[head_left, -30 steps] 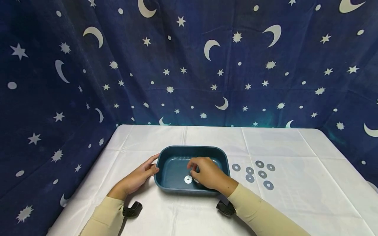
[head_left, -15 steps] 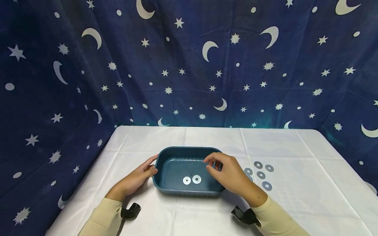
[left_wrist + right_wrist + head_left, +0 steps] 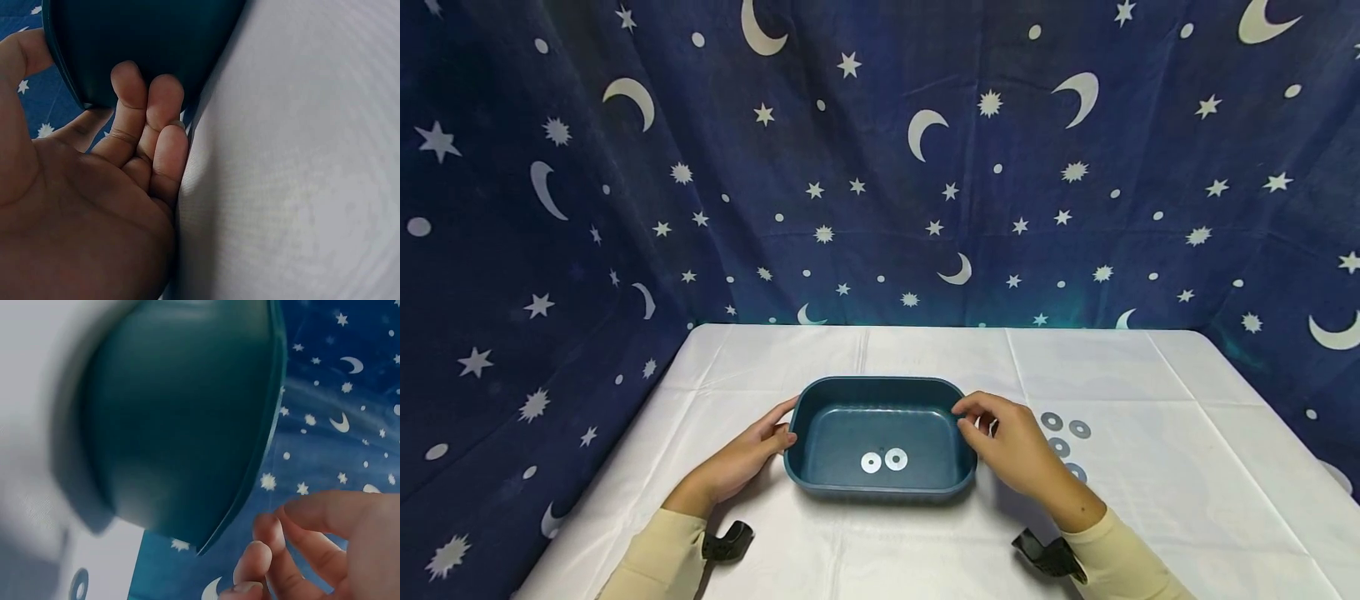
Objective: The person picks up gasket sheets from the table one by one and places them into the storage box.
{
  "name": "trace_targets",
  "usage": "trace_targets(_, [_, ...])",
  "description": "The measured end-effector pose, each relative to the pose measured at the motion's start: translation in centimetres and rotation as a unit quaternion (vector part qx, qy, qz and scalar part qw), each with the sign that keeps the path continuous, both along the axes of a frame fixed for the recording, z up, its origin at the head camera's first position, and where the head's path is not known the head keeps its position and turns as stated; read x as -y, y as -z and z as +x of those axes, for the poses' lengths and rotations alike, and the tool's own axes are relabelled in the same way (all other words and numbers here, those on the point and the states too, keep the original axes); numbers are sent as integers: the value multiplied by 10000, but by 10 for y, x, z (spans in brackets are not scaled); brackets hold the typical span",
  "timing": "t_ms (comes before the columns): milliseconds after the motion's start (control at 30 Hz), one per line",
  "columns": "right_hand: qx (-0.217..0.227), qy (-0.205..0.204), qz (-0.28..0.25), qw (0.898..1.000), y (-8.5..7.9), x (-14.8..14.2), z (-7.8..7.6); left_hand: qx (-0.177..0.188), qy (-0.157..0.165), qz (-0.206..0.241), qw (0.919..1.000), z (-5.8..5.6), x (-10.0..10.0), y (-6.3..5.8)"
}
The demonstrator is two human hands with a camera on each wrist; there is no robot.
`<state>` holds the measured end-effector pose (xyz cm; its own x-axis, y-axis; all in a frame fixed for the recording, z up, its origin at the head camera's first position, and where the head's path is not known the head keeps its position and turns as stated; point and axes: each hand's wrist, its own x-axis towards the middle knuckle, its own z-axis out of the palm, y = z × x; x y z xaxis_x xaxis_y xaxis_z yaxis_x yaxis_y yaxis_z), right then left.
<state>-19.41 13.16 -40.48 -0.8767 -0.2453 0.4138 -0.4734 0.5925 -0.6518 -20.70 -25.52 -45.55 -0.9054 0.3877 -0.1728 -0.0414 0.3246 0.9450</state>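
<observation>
A dark teal rectangular tub (image 3: 880, 423) stands on the white-covered table. My left hand (image 3: 737, 462) grips its left end, thumb over the rim and fingers against the outside wall, as the left wrist view (image 3: 94, 187) also shows. Two shiny flat washers (image 3: 896, 459) lie side by side on the tub's floor. My right hand (image 3: 1011, 442) hovers at the right rim with loosely bent fingers, and nothing shows between them. In the right wrist view its fingertips (image 3: 255, 556) appear apart from the tub's wall. Several grey washers (image 3: 1052, 421) lie right of that hand, which partly covers the group.
The white tablecloth (image 3: 1165, 450) has fold creases and spreads around the tub. A dark blue curtain (image 3: 880, 167) with moons and stars hangs behind and at the sides. Black wrist straps (image 3: 727, 542) sit below both hands.
My right hand has moved from inside the tub to its right rim, uncovering a second washer on the floor. The left hand keeps its grip. The head view has shifted slightly.
</observation>
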Motion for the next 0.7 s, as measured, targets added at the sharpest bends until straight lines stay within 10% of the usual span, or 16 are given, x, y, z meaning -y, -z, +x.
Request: trace_targets(700, [786,412,1074,9902,21,-41,-33,-19,-68,-126,9999,2,-1,-1])
